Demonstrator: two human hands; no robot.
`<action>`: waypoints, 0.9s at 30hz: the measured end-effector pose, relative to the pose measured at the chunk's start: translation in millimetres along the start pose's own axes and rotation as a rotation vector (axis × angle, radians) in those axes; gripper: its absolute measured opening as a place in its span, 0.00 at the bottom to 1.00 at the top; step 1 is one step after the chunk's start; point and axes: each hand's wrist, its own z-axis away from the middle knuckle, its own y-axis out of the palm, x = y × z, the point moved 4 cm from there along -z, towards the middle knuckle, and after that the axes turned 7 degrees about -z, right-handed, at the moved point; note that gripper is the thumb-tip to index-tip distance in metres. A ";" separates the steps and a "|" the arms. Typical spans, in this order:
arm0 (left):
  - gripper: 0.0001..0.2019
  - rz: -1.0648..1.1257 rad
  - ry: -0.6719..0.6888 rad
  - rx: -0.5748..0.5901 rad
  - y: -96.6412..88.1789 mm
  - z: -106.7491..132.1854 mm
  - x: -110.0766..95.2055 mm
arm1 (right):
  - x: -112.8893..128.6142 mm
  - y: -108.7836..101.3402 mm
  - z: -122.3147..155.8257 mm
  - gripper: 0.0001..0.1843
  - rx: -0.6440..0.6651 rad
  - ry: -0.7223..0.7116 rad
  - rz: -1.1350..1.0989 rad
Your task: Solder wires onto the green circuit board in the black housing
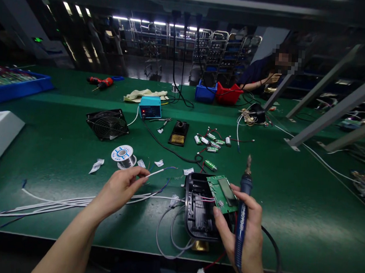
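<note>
The wire [156, 173] is raised over the middle of the surface [70, 158], its long axis running nearly from left edge to right edge and its free end pointing right and slightly toward the far edge. The iron [241, 222] points its tip at the far edge, with its long axis almost square to the near edge. The board [210, 187] slants across the right part of the case [194, 219], its long axis running from far left to near right. The case sits by the near edge, right of the middle, hollow side up.

The left hand [119, 188] reaches in from the near edge, palm turned down, thumb and fingertips pinched together on the wire. The right hand [247, 231] is partly open: its thumb and forefinger are spread across the board, touching opposite edges, while the iron lies across the palm. How firmly it grips either one, I cannot tell.

The wire is thin and white, with coloured leads at its tip, one of them blue. The iron has a dark blue handle with pale lettering, a metal tip and a dark cord that curls right. The board is green with a grey display [226, 191]; thin wires run from it into the black, ribbed case. More white cables [73, 204] stretch toward the left edge, and a spool [127, 162] stands just beyond the left hand.
</note>
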 end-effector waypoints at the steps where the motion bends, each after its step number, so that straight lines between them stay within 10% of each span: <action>1: 0.21 0.013 0.013 -0.036 -1.8 -0.1 -1.2 | -0.6 -0.2 -0.1 0.24 0.006 0.003 -0.006; 20: 0.14 0.453 0.367 -0.080 15.1 -41.1 -104.0 | -11.7 9.9 -35.9 0.23 0.371 -0.011 -0.392; 27: 0.15 0.694 0.296 0.074 24.7 -47.4 -107.7 | -6.5 5.2 -44.9 0.22 0.356 0.055 -0.368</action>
